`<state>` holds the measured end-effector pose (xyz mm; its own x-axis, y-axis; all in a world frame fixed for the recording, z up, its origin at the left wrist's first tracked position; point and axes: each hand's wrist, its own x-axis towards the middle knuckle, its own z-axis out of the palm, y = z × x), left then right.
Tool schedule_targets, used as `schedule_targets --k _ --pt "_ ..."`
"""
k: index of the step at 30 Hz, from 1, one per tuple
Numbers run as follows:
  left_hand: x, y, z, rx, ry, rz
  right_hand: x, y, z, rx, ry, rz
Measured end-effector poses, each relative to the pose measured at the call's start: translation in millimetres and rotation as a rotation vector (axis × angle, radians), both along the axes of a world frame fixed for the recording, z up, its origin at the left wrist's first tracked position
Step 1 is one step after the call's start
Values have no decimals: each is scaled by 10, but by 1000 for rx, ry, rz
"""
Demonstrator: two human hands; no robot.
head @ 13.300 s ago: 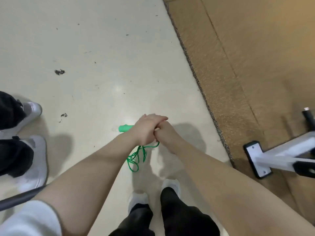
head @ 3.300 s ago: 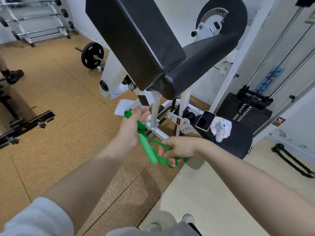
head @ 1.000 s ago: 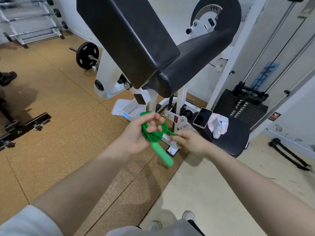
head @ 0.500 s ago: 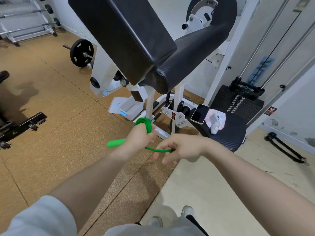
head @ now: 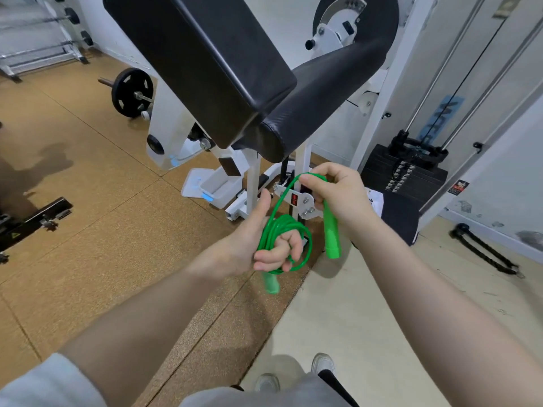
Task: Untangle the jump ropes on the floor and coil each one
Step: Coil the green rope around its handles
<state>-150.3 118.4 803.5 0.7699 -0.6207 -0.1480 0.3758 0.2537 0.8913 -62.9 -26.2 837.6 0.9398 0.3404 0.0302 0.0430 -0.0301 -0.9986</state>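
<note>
I observe one green jump rope (head: 283, 230), held in the air in front of the person, above the seam where the cork-coloured floor (head: 97, 230) meets the pale floor (head: 367, 333). Most of its cord is gathered into a coil around the fingers of the left hand (head: 249, 248). The loops stand roughly upright, their long axis running from the thumb side down toward the curled fingers. One handle (head: 271, 282) hangs below the left hand and points down; it is blurred. The second handle (head: 331, 233) hangs below the right hand (head: 338, 198), long axis near vertical, free end down. A single strand arcs from the coil up to the right hand.

Left hand: palm turned toward the camera, thumb raised and pointing up, fingers curled over the coil and gripping it. The forearm comes in from lower left.

Right hand: raised higher than the left, back of the hand toward the camera. Thumb and forefinger pinch the strand at the top of its arc. The forearm comes in from lower right.

Behind the hands I note a white-framed weight machine (head: 252, 183) with black pads, a weight stack (head: 408, 177) at right and a plate-loaded barbell (head: 132, 92) at left.
</note>
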Motion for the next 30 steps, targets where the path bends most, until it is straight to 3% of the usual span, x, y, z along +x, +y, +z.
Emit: schedule_targets --k 5,8,12,14,17,20,24,27,30 --pt "84 11 121 -300 -77 135 -180 130 -260 128 283 35" --pt "98 96 76 -244 -79 335 -272 118 -312 121 434 213" --pt "70 149 35 -109 -54 450 -307 67 -334 324 676 435" --pt "62 148 33 -43 2 505 -315 86 -353 284 608 479" --pt "75 128 49 9 83 538 -348 131 -340 93 349 456" --pt "109 130 97 25 100 550 -354 147 -330 101 313 375" --pt "161 164 32 262 22 754 -303 112 -304 25 234 223" --pt "166 54 -3 191 27 859 -272 108 -260 -35 156 199" --pt "164 -37 12 22 48 837 -256 84 -235 17 177 186"
